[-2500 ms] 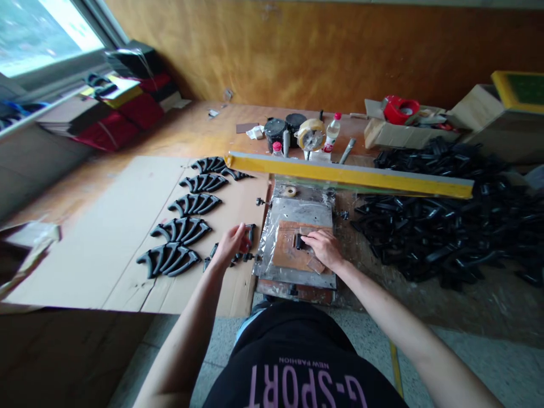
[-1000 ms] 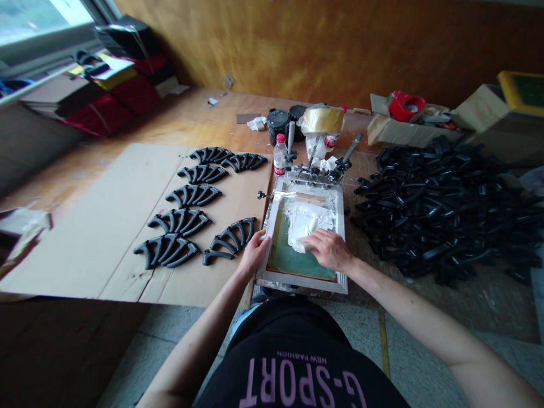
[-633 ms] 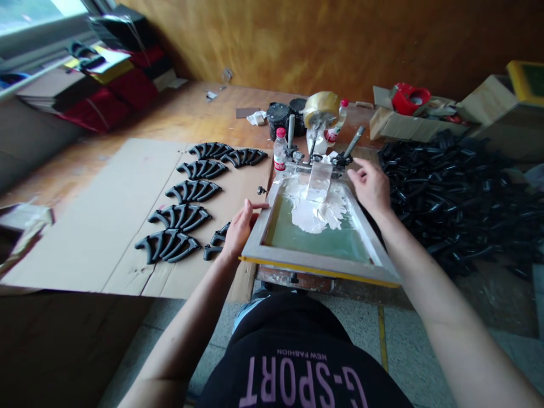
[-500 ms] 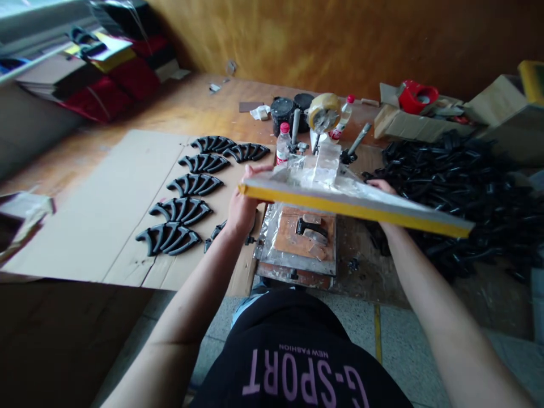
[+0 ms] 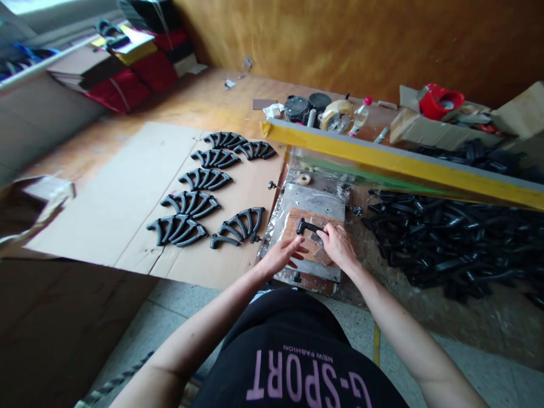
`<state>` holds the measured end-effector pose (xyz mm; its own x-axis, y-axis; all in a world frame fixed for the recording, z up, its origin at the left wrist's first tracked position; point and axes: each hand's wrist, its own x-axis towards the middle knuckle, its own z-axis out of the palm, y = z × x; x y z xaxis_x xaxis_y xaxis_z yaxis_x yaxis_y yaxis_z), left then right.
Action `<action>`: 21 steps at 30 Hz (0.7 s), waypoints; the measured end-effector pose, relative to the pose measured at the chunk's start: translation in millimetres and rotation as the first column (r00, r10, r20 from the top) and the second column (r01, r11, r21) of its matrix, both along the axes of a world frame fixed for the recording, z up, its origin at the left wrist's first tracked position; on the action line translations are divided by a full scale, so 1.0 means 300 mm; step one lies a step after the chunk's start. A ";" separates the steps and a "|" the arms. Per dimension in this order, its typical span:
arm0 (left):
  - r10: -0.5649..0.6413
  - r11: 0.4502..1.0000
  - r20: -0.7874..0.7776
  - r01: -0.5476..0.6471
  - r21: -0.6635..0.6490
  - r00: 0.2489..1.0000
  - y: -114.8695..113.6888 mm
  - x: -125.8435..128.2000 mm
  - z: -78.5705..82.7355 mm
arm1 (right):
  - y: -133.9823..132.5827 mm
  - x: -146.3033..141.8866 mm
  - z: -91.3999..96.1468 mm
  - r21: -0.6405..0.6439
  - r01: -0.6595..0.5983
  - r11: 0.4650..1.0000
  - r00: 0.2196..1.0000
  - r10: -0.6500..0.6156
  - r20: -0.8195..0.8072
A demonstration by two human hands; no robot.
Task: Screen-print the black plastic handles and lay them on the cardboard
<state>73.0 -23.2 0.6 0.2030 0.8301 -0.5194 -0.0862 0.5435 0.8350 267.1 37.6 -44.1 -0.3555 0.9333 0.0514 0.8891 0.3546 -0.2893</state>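
Note:
A small black plastic handle lies on the brown jig plate of a printing base wrapped in clear film. My right hand rests at the handle's right end, fingers curled on it. My left hand reaches in from the left with fingers stretched out, just below the handle. The yellow-edged screen frame is tilted up above the base.
Groups of black handles lie in rows on a cardboard sheet to the left. A big heap of black handles fills the right. Ink pots, a tape roll, bottles and cardboard boxes stand behind.
The screen frame has swung up from flat on the base. Both hands let go of it and came down to the black handle on the jig.

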 end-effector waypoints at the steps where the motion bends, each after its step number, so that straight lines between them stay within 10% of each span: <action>1: 0.026 0.999 0.028 -0.025 -0.044 0.999 -0.034 0.014 -0.024 | -0.019 -0.039 0.024 0.019 -0.041 0.999 0.999 0.042 -0.033; 5: 0.428 0.904 0.042 -0.427 -0.034 0.903 -0.109 0.002 -0.092 | -0.117 -0.240 0.078 0.093 -0.304 0.948 0.944 0.313 -0.103; 10: 0.698 0.701 -0.173 -0.712 -0.035 0.695 -0.210 -0.228 -0.226 | -0.112 -0.459 0.043 0.026 -0.578 0.816 0.791 0.568 -0.229; 15: 0.551 0.707 -0.525 -0.697 -0.119 0.649 -0.330 -0.440 -0.376 | 0.026 -0.636 -0.044 -0.085 -0.559 0.825 0.826 0.545 -0.144; 21: 0.450 0.756 -0.569 -0.633 -0.168 0.689 -0.341 -0.492 -0.420 | 0.058 -0.785 -0.141 -0.172 -0.480 0.860 0.873 0.487 -0.001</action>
<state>-74.8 -125.6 -125.4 -0.5695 0.4720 -0.6730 -0.1073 0.7690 0.6302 31.6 54.9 -86.3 -0.7627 0.6375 -0.1093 0.6302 0.6945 -0.3472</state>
